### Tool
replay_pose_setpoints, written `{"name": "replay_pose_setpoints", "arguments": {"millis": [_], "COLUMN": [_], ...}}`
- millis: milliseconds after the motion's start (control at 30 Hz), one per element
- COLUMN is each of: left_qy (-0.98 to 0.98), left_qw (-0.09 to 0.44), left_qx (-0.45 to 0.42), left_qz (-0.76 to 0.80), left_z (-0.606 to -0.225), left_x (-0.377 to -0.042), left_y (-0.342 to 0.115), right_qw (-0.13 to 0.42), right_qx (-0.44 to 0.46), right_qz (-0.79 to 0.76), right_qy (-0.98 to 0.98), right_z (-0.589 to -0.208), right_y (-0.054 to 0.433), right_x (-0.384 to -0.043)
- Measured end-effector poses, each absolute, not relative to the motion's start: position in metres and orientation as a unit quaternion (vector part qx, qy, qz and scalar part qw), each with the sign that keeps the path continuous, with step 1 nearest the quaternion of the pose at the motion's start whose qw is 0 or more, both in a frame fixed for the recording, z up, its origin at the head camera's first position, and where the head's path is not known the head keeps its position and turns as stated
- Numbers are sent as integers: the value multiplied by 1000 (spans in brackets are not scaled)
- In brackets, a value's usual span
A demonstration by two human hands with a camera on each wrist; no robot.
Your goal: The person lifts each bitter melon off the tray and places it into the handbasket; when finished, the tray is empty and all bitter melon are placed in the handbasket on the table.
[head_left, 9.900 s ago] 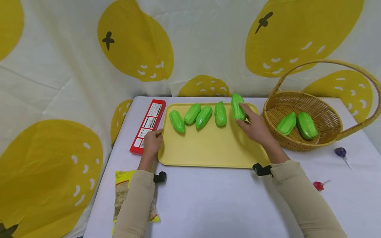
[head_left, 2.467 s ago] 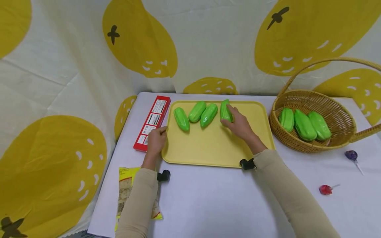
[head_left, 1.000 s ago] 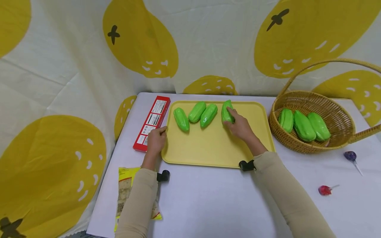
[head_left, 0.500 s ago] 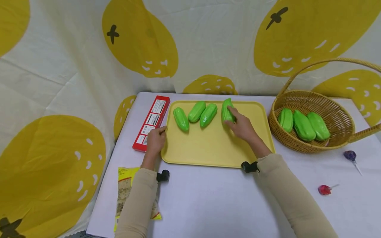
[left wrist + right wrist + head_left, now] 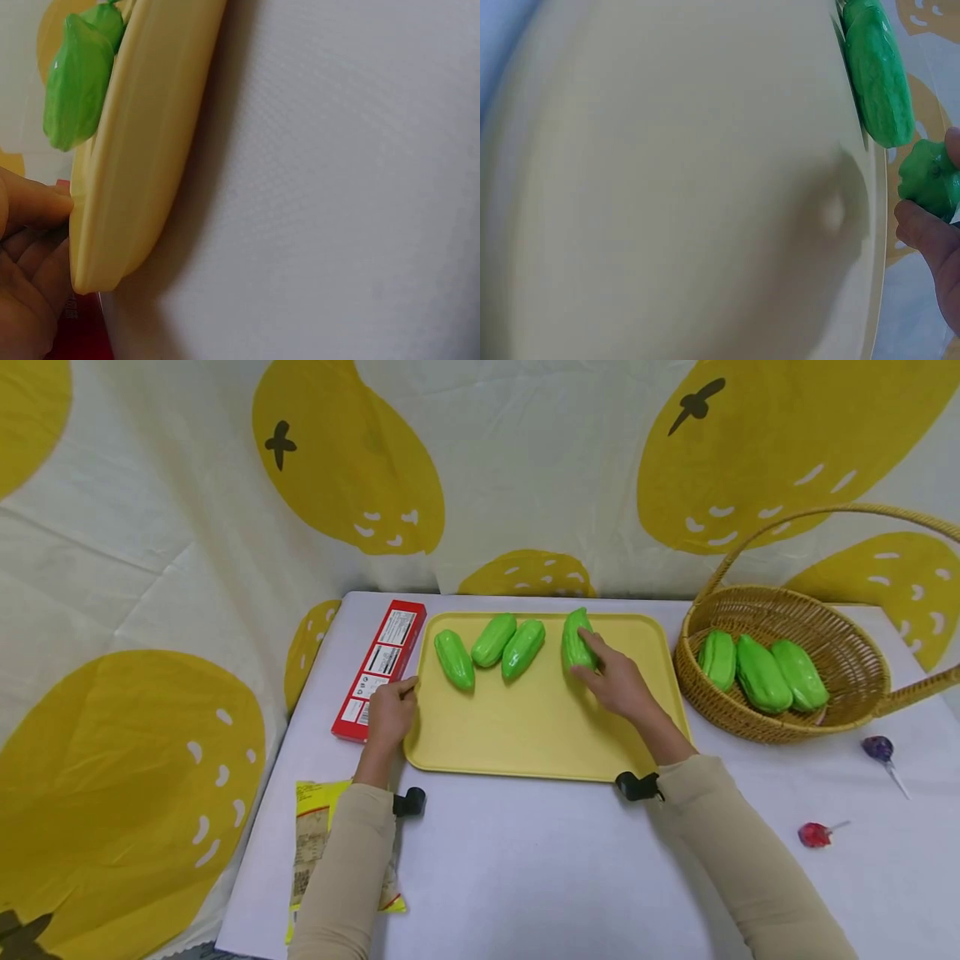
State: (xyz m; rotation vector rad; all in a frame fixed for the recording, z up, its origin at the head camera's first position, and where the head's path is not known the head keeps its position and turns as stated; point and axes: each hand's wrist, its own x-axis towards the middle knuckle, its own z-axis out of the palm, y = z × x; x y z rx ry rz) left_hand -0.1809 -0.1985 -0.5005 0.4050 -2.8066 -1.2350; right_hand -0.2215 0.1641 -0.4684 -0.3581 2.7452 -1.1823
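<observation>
Left hand (image 5: pixel 392 714) pinches yellow tray (image 5: pixel 517 735) at its left edge. Three green vegetables (image 5: pixel 493 641) lie near the back-left corner. Right hand (image 5: pixel 621 683) grips raised vegetable (image 5: pixel 576 642) near the back edge, right of centre. Basket (image 5: pixel 720 713) stands beside the right edge.

From my remote seat I count seven vegetables (image 5: pixel 523 649): three on the one tray (image 5: pixel 517 727), one in the right hand (image 5: pixel 621 685), three in the one basket (image 5: pixel 738 720) at the tray's three o'clock. I also see one left hand (image 5: pixel 390 714), two lollipops (image 5: pixel 877 747) toward four o'clock, one box (image 5: pixel 381 662) at nine, one bag (image 5: pixel 311 839) at eight.
</observation>
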Motion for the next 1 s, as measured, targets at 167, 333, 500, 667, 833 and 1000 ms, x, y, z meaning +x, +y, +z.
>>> {"name": "replay_pose_setpoints", "arguments": {"millis": [167,333,500,667,833,1000], "left_qy": [-906,-907,-905,-906,-906,-904], "left_qw": [24,23,19,18,19,19], "left_qx": [130,132,135,135,133,134], "left_qz": [-402,-400,-402,-400,-401,-405], "left_z": [-500,-500,-500,-501,-501,-501], "left_x": [-181,-180,-180,-179,-179,-180], "left_y": [-197,-197,-198,-198,-198,-198], "right_qw": [62,48,36,25,16,8], "right_qx": [-116,-119,-128,-128,-123,-115], "right_qz": [-392,-397,-414,-408,-392,-380], "right_qy": [910,909,900,904,911,918], "right_z": [-463,-454,-445,-440,-437,-435], "right_y": [172,181,189,196,203,211], "right_x": [-217,-214,-210,-206,-201,-197]}}
